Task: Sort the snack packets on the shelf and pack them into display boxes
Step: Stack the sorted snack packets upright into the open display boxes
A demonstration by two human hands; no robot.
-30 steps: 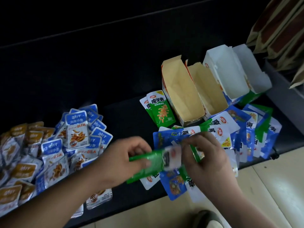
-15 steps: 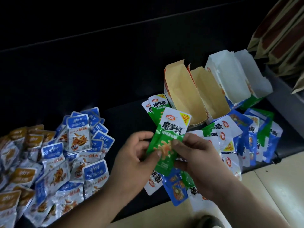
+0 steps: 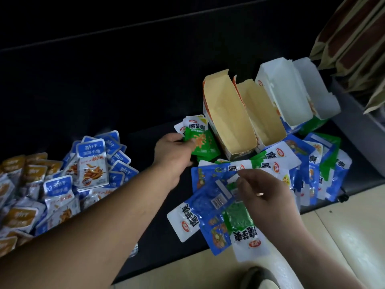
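Sorting has moved on by one packet. Half a second ago you held the green packet upright between both hands over the mixed pile. Now your left hand alone has carried it away to the small green stack that lies on the shelf just beside the brown-lined display box. The thumb lies on top of the packet at its near-left edge and the fingers are still curled about it, so it is laid on the stack but not yet let go.

Your right hand has let go of it and dropped back to the pile. Its fingers are bent down over the white edge of another packet, next to a blue packet lying face down. Whether they have pinched that edge or only touch it, you cannot tell from here.

This looks like the sorting stage and not the packing. The brown-lined box, its twin and the white boxes behind them all show bare insides, and green and blue packets remain mixed in front of them. The blue and orange packets far to your left lie apart from this work.
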